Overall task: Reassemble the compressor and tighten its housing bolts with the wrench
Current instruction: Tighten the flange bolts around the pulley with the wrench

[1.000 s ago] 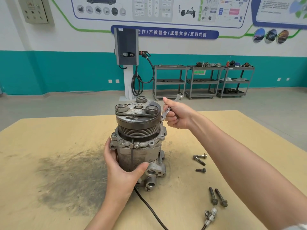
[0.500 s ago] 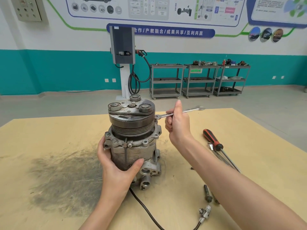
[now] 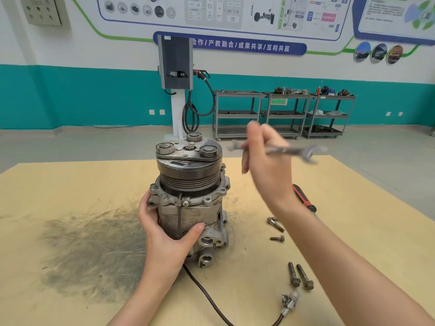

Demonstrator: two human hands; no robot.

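The grey metal compressor (image 3: 190, 198) stands upright on the tan table (image 3: 70, 184), its pulley on top. My left hand (image 3: 164, 234) grips its lower housing from the near left side. Raised to the right of the pulley, my right hand (image 3: 266, 165) holds a silver open-ended wrench (image 3: 289, 150). The wrench lies roughly level and blurred, clear of the compressor. Several loose bolts (image 3: 299, 277) lie on the table to the right of the compressor.
A red-handled screwdriver (image 3: 303, 198) lies partly behind my right forearm. A black cable with a white connector (image 3: 289, 302) trails from the compressor's base toward the near edge. A dark grease stain (image 3: 89, 250) covers the table's left. Grey shelf carts (image 3: 282, 111) stand far behind.
My right hand has lifted the wrench up and to the right, away from the compressor's flange. The left hand keeps its grip on the housing.
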